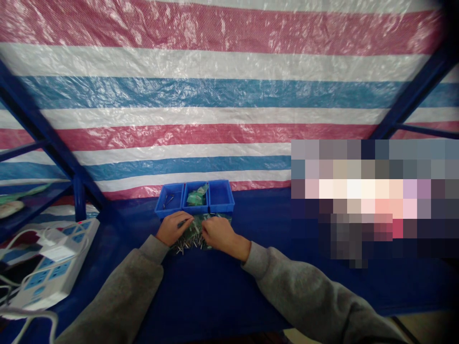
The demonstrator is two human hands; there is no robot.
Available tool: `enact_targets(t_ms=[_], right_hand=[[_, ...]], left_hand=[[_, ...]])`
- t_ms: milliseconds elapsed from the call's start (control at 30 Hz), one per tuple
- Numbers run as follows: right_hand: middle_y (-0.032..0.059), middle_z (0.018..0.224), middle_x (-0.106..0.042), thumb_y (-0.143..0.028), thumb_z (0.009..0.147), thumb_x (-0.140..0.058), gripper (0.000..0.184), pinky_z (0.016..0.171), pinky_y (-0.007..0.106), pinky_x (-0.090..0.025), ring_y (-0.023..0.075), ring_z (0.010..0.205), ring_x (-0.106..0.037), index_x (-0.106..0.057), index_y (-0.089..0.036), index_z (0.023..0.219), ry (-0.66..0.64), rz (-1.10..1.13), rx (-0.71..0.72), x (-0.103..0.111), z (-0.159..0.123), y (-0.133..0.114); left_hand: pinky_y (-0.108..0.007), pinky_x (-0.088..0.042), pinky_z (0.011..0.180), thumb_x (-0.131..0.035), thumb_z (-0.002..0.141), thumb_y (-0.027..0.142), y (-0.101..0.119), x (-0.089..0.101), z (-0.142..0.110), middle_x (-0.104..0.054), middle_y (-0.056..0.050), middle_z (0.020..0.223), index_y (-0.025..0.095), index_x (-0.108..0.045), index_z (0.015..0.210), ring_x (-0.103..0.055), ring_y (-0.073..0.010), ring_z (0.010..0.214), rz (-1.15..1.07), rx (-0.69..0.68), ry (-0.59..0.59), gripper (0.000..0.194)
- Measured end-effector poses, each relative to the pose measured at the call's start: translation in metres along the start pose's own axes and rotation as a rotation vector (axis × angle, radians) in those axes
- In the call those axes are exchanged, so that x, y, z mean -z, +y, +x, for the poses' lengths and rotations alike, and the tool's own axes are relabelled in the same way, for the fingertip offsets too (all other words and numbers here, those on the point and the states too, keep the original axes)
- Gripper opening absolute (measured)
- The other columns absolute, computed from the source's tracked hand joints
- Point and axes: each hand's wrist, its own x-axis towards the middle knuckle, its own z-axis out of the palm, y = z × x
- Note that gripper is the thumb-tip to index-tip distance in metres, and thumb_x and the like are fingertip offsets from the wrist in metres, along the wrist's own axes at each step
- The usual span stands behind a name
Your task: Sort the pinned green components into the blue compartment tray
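Observation:
My left hand (174, 228) is closed, thumb and fingers pressed together beside a pile of small metal pins (181, 244) like rivets or nails. A small dark bit shows at its fingertips, too small to name. My right hand (219, 231) is curled into a fist, and whatever it grips is hidden. Between the hands lies a dark green, see-through plastic sheet or bag (197, 223) with more pins on and around it. Just behind, a blue tray (221, 209) has three compartments. Several thin metal pieces lie in its left compartment, and a crumpled green plastic bag (197, 196) fills the middle one.
A white power strip (68, 277) with a plugged-in white adapter (59, 246) and cables lies at the left on the blue table (201, 296). Blue metal frame bars (53, 138) rise at both sides. A striped plastic sheet (215, 95) hangs behind. The right side is pixelated.

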Motion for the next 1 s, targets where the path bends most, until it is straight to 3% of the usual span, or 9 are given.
enact_targets(t_ms=[367, 567, 1000], right_hand=[[0.0125, 0.093, -0.068, -0.051, 0.078, -0.056, 0.040, 0.076, 0.033, -0.048, 0.0261, 0.091, -0.064, -0.063, -0.016, 0.097, -0.027, -0.017, 0.044, 0.0082, -0.0038, 0.0021], [0.0135, 0.096, -0.067, -0.047, 0.078, -0.058, 0.037, 0.076, 0.034, -0.048, 0.0265, 0.091, -0.064, -0.063, -0.015, 0.095, -0.079, -0.014, 0.086, 0.0036, -0.0037, 0.0013], [0.0106, 0.095, -0.066, -0.041, 0.079, -0.058, 0.032, 0.075, 0.032, -0.046, 0.0248, 0.092, -0.063, -0.057, -0.017, 0.101, -0.025, 0.048, 0.048, 0.0026, -0.0023, 0.0019]], left_hand=[[-0.026, -0.048, 0.078, -0.044, 0.089, 0.031, 0.0011, 0.0012, -0.0003, -0.068, -0.005, 0.087, 0.018, -0.065, 0.086, -0.063, -0.0157, 0.083, 0.011, -0.016, 0.010, 0.025], [-0.027, -0.049, 0.078, -0.045, 0.089, 0.030, 0.0021, 0.0017, 0.0001, -0.068, -0.005, 0.086, 0.018, -0.066, 0.085, -0.063, -0.0159, 0.082, -0.001, -0.010, 0.014, 0.024], [-0.027, -0.048, 0.079, -0.045, 0.089, 0.030, 0.0013, 0.0007, -0.0004, -0.068, -0.005, 0.086, 0.018, -0.065, 0.085, -0.062, -0.0158, 0.083, -0.006, 0.006, -0.010, 0.023]])
